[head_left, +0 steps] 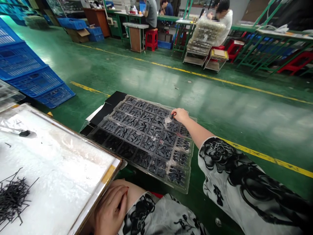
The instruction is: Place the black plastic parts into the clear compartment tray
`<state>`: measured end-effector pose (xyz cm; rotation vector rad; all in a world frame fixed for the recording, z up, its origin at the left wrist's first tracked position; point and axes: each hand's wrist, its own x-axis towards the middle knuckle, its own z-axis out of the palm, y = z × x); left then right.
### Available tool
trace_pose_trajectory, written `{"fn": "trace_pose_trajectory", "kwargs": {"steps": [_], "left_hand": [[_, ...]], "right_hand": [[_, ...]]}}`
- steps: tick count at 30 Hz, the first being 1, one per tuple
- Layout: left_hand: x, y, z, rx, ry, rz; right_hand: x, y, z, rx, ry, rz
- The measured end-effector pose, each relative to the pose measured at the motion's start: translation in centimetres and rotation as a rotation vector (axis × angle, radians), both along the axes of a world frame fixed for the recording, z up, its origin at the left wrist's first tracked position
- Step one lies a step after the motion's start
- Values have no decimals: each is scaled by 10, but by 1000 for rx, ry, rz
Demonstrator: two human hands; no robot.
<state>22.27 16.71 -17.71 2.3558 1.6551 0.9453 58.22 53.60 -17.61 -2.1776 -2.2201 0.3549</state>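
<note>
A clear plastic compartment tray [189,176] is filled with small dark curved pieces, sorted into many cells. Over its far right part, my right hand [181,115] pinches a small black piece [174,114] between its fingertips. Just below those fingers, a whitish patch [168,120], perhaps clear film or tape, lies on the tray. My left hand [111,207] rests low on my lap beside the worktable's edge, its fingers curled together, with nothing visible in them. Its palm side is partly hidden.
The white-topped worktable [61,176] at left carries a heap of thin black sticks [14,199]. Blue crates [31,71] stack at the far left. Black sheets [111,106] stick out behind the tray. Across the green floor, people sit at benches near red stools [151,39].
</note>
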Motion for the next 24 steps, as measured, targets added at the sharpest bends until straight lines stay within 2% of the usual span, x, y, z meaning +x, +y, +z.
{"fn": "trace_pose_trajectory", "kwargs": {"steps": [8,17,24], "left_hand": [[1,0,1,7,1,2],[1,1,2,3,-8,2],[1,0,-2,8,-16,6]], "right_hand": [[-3,0,-7,-12,-137,203],[0,-1,-9,10,-238,311],[1,-9,-8,64,-236,366]]}}
